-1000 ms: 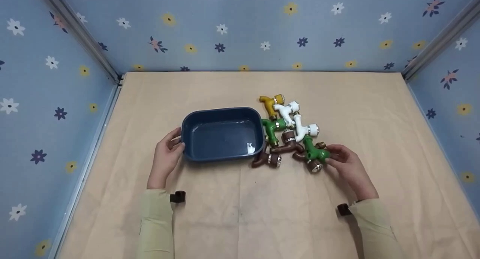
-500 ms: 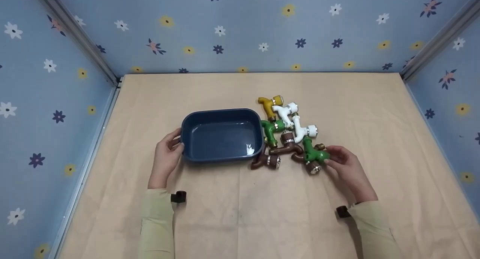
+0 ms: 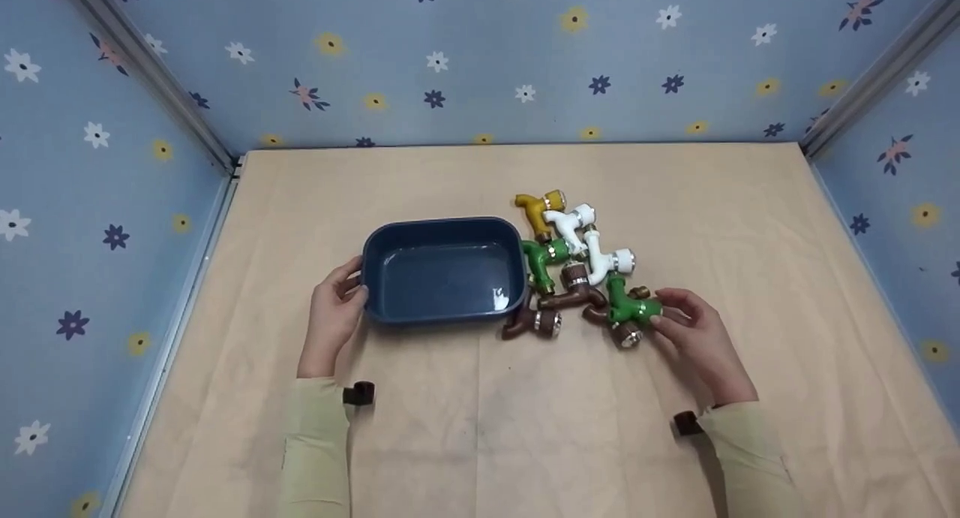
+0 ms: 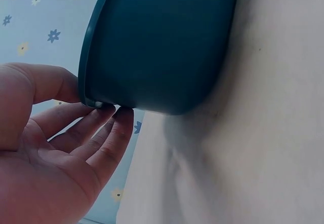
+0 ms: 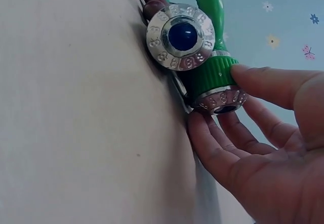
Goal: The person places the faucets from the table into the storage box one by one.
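Observation:
In the head view, my left hand [image 3: 334, 324] holds the left end of a dark blue plastic basin [image 3: 442, 281]. The left wrist view has its thumb at the rim [image 4: 87, 72] and the fingertips against the outer wall. Over on the right, my right hand [image 3: 696, 334] pinches the knob of a green tap [image 3: 624, 302], thumb on the ribbed side. That tap lies partly over a brown tap [image 3: 628, 335], whose silver-capped knob [image 5: 179, 36] faces the right wrist camera. No object shows inside the basin.
Against the basin's right side lie more taps: a yellow one [image 3: 538, 209], white ones [image 3: 574, 221], another green one [image 3: 545, 261] and brown ones [image 3: 574, 289]. A beige cloth [image 3: 480, 420] covers the table. Flowered blue panels [image 3: 480, 60] enclose its back and sides.
The view shifts slightly. Both hands stay at the basin and the green tap, with almost no movement of either thing.

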### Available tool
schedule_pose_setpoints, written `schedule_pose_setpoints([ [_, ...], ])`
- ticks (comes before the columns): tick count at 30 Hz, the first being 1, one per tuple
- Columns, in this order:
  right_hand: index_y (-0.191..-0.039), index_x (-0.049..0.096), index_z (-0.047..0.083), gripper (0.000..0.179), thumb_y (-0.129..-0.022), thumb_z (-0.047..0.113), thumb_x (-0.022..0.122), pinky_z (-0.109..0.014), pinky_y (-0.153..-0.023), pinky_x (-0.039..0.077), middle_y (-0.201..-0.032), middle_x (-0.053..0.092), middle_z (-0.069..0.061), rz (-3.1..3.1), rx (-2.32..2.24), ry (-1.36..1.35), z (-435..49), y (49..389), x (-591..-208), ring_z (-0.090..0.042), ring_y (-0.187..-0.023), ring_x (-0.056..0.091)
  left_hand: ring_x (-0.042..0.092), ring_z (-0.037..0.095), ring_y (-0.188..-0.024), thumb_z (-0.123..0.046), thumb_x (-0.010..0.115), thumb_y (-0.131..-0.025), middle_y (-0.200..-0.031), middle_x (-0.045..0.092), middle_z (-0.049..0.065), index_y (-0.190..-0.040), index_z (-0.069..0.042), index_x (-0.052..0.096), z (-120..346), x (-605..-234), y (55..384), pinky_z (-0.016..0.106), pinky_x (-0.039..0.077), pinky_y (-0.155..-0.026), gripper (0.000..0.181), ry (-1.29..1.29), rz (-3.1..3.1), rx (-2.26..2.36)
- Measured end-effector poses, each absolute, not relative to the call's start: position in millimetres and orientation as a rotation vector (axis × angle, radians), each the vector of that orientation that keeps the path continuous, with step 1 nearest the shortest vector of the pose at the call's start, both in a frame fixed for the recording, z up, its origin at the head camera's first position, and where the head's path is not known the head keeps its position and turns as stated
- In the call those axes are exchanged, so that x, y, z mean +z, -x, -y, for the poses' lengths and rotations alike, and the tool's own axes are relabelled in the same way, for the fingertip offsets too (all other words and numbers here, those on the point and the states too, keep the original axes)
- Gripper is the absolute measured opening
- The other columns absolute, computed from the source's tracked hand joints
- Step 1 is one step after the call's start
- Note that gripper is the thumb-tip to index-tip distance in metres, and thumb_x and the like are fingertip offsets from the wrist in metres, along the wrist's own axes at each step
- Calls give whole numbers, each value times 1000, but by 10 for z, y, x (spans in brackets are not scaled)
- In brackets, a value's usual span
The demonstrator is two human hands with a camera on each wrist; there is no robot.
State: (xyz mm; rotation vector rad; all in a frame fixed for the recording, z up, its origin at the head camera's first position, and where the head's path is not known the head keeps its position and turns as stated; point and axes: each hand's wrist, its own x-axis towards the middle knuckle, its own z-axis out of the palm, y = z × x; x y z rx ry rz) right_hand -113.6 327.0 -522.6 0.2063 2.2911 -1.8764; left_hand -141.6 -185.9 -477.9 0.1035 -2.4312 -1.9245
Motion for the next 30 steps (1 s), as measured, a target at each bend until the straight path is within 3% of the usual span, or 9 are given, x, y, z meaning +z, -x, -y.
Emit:
schedule_pose_setpoints([
  [7,-134,43,-1,53,-89,9,69,-30,-90,48,-135,45,-16,-2138,-1996,-231,-3288,1134,-5231,-18,-115,56,45,45,-122,12,46,-91,-137,42,32,-138,14,38,1880,-4801,1448,46,38,-100,48,-83,2438,-1937],
  [15,-133,45,0,48,-91,11,66,-31,-92,47,-135,44,-16,-2142,-1992,-206,-3298,1136,-5226,-20,-118,53,46,39,-124,11,45,-92,-138,43,28,-139,12,39,1895,-4808,1427,44,38,-102,48,-105,2436,-1958],
  [30,-131,50,1,47,-92,21,67,-25,-91,46,-132,51,-14,-2214,-1906,-184,-3300,1127,-5222,-19,-114,54,45,43,-123,12,47,-91,-136,42,32,-137,14,39,1907,-4858,1430,48,37,-101,47,-67,2374,-1992],
])
